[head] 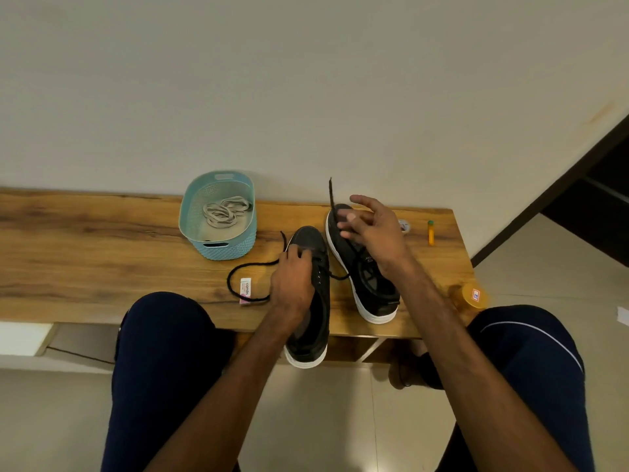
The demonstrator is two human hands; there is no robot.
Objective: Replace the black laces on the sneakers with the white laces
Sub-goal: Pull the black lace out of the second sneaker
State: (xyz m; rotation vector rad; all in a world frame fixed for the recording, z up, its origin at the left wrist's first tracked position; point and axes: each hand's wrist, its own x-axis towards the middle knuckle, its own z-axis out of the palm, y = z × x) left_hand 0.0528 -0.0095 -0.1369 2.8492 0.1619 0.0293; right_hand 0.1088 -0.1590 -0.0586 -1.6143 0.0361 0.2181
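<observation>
Two black sneakers with white soles lie on a wooden bench [85, 253]. My left hand [293, 281] presses down on the left sneaker [315, 321], fingers curled over its lace area; its heel hangs past the bench's front edge. A black lace [238, 270] loops from that shoe across the bench to the left. My right hand [369, 229] hovers over the right sneaker [371, 291] and pinches another black lace end [332, 195], which rises up above the toe. The white laces [224, 212] lie coiled in a light blue basket [218, 248].
A small white eraser box [245, 290] lies inside the lace loop. A yellow marker [431, 232] and a small round disc [404, 226] sit at the bench's right end, an orange-lidded jar [471, 296] at its corner. My knees flank the bench front.
</observation>
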